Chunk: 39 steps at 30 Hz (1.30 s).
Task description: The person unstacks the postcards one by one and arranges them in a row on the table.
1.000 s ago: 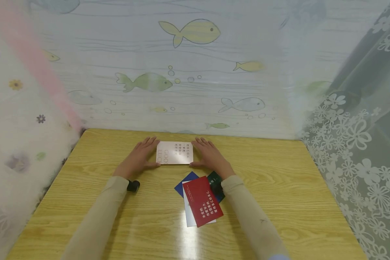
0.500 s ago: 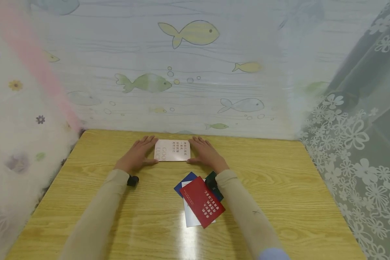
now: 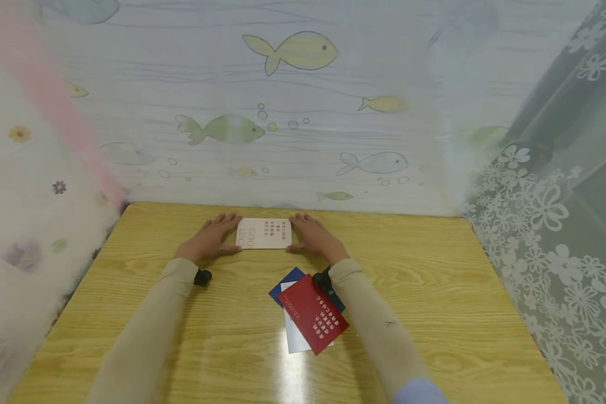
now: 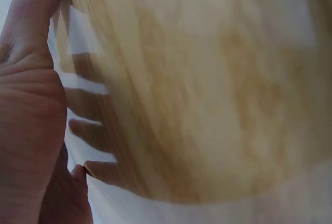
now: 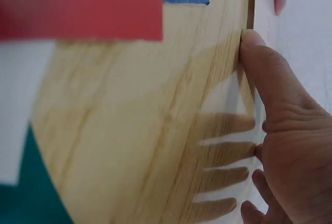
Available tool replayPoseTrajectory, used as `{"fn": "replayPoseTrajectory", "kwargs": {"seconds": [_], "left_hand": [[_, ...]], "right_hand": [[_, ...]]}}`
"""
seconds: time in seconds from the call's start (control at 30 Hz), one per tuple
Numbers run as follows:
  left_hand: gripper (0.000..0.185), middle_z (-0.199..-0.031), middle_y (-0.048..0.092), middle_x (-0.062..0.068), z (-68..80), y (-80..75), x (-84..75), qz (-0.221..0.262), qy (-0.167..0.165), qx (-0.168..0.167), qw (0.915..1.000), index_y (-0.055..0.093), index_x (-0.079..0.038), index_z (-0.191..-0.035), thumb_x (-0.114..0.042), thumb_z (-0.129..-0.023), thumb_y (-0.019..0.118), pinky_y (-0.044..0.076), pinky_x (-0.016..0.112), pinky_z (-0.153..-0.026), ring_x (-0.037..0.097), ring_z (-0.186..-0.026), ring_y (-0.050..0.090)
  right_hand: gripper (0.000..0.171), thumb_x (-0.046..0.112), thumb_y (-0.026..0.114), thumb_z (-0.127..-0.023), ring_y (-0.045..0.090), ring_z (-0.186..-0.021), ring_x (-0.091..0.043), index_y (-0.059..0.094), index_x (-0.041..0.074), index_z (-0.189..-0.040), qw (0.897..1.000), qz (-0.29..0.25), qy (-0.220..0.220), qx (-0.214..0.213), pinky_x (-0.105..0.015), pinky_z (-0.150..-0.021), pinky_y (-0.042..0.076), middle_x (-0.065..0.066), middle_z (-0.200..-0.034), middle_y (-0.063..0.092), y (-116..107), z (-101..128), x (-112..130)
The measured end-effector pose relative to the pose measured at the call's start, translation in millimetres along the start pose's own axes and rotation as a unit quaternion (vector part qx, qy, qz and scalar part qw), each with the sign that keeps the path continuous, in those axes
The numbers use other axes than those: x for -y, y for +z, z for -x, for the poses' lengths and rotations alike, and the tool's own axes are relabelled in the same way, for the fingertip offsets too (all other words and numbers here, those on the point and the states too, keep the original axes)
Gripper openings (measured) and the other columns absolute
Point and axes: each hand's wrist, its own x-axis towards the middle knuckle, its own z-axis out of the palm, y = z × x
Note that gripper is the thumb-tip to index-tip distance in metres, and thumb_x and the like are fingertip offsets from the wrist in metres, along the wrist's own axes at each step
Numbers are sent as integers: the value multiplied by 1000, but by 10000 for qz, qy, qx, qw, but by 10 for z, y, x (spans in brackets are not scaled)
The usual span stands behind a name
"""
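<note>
A pale pink rectangular card (image 3: 264, 233), matte and printed with small dark characters and outlined letters, is seen lying flat at the centre of the head view, toward the far edge of the wooden worktop (image 3: 434, 292). It is flanked by both hands: the left hand (image 3: 209, 242) is laid flat against its left short edge and the right hand (image 3: 313, 240) against its right short edge, fingers straight and spread, thumbs set along the near side. Nothing is gripped; the card is merely touched at its edges.

Just below the card, at the centre of the frame, a loose fan of cards is spread on the glossy, light-grained wood: a red card (image 3: 314, 313) with white lettering on top, a white card (image 3: 294, 336) under it, a blue card (image 3: 285, 278) peeking out at the upper left, and a dark green card (image 3: 336, 300) partly hidden by the right sleeve (image 3: 373, 325). Both forearms are covered by beige fabric sleeves.

In the right wrist view, the red card's straight edge (image 5: 83, 6) fills the upper left. Thin printed curtains with fish and flower patterns are hung around the worktop.
</note>
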Motion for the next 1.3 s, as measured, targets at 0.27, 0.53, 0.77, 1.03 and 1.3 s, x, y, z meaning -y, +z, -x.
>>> {"fn": "replayPoseTrajectory", "kwargs": {"seconds": [0.27,0.53,0.77,1.03,1.3], "left_hand": [[85,-170,11,20,29,-50,-43,-290,-1,294,9991,19,-9,-163,-46,-100,62,7,65,-124,46,-155,6],[85,-170,7,20,51,-50,-35,-472,46,362,9982,17,-8,-164,-48,-101,58,6,65,-124,46,-155,5],[85,-170,5,21,52,-33,-14,-377,51,349,9987,15,-8,-164,-47,-101,58,3,66,-124,47,-155,3],[85,-170,3,20,40,0,35,-216,21,363,9991,13,-9,-164,-47,-102,56,0,66,-124,46,-155,-1],[84,-170,6,22,46,30,23,16,94,230,9997,17,-7,-163,-46,-102,58,0,67,-123,47,-155,1]], "right_hand": [[90,49,64,-98,6,-158,-35,16,11,-164,9990,116,19,439,-52,-129,11,-16,-170,10,-4,-9,-11],[88,50,56,-102,-3,-158,-31,7,14,-165,9973,190,49,708,-50,-129,4,-12,-172,0,-10,6,-29],[88,49,57,-102,-1,-159,-31,8,14,-165,9980,138,53,611,-50,-130,5,-12,-172,1,-2,25,-24],[87,47,60,-101,2,-159,-31,12,14,-165,9993,28,92,366,-51,-129,7,-13,-172,4,47,32,-17],[88,45,64,-99,6,-158,-32,16,12,-164,9996,-40,121,245,-51,-129,10,-13,-171,9,51,46,-11]]}}
